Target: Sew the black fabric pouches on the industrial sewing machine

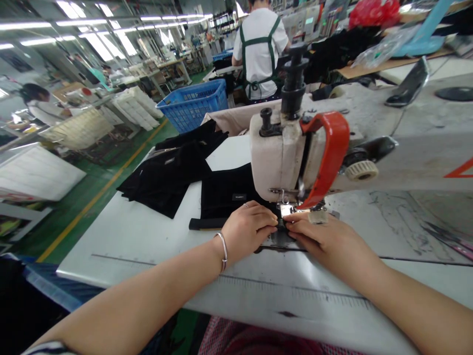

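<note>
White sewing table (118, 246) lies under both hands: the left hand (247, 231) and the right hand (325, 241), fingers closed together, press and hold black cloth (229, 197) at the presser foot (286, 209), its dark band running left to right into the foot. This looks like feeding a seam, and the next move calls for guiding the cloth straight. Farther off stand the cream sewing machine (273, 158), a pile of black pieces (166, 177) and a blue basket (192, 106).

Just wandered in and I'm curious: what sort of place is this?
Probably a garment factory: a cream industrial sewing machine, stacked black fabric pieces on a white worktable, and a blue plastic basket.
</note>
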The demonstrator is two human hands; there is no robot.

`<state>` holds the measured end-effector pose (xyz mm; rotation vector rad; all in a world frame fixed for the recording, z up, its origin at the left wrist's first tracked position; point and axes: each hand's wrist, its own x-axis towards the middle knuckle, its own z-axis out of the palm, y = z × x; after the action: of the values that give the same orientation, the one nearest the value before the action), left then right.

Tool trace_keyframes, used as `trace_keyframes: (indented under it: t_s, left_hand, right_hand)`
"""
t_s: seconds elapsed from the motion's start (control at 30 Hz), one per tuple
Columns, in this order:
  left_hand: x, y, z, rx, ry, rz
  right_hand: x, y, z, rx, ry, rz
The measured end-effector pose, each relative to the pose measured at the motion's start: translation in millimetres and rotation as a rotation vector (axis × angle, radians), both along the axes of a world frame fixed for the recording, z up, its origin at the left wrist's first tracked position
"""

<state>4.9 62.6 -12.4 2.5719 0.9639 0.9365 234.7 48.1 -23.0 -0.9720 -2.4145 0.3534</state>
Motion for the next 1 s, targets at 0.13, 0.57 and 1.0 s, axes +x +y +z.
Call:
trace_keyframes:
  t_s: [0.13, 0.57, 1.0]
  left_hand:
    - [1.2, 8.1, 0.2, 0.013, 0.017, 0.023]
    - [1.4, 22.3, -4.4, -0.015, 0.035, 0.089]
    - [4.1, 22.5, -6.8, -0.031, 0.084, 0.184]
  right_hand:
    - [-1.4, 2.8, 0.4, 0.039, -0.006, -0.034]
    - [-0.5, 6.9, -8.5, 0.052, -0.068, -0.083]
    - [-6.0, 8.5, -6.4, 0.032, 0.000, -0.068]
